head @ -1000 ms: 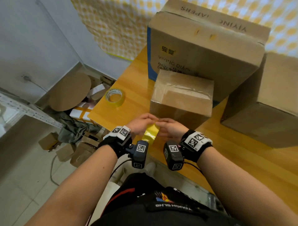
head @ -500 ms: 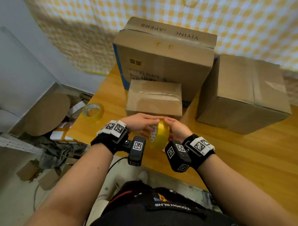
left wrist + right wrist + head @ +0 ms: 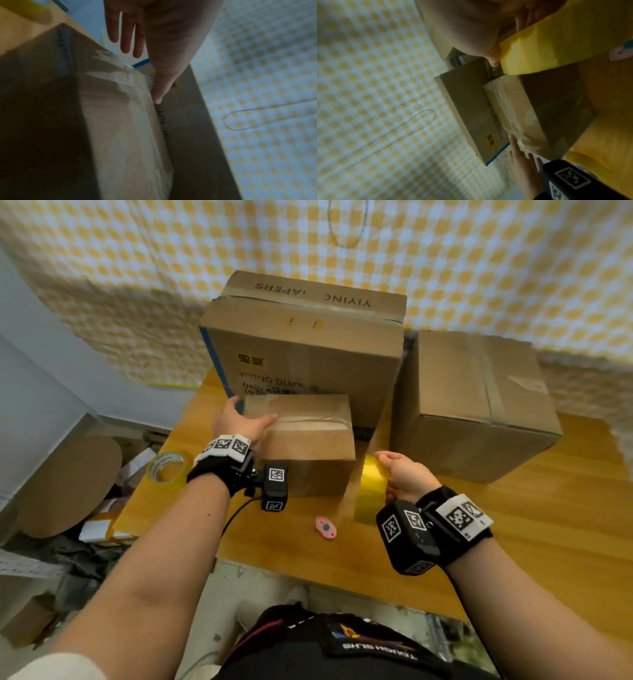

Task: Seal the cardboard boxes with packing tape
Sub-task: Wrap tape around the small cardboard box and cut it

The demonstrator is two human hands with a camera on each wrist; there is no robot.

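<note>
Your left hand (image 3: pixel 239 422) lies with fingers straight and relaxed on the top left edge of the small box (image 3: pixel 301 440), thumb along its taped seam. Just right of that box, your right hand (image 3: pixel 404 474) grips the yellow tape roll (image 3: pixel 368 491), fingers curled around it.

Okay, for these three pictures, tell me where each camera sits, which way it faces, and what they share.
Head: worn on the head, facing forward and down at the wooden table; both forearms, the left hand and right hand show.
Left wrist: on the left wrist, looking along straight fingers at the small box.
Right wrist: on the right wrist, looking along the right hand gripping the yellow tape roll; the left hand shows too.
Shared: all three show the small box.
</note>
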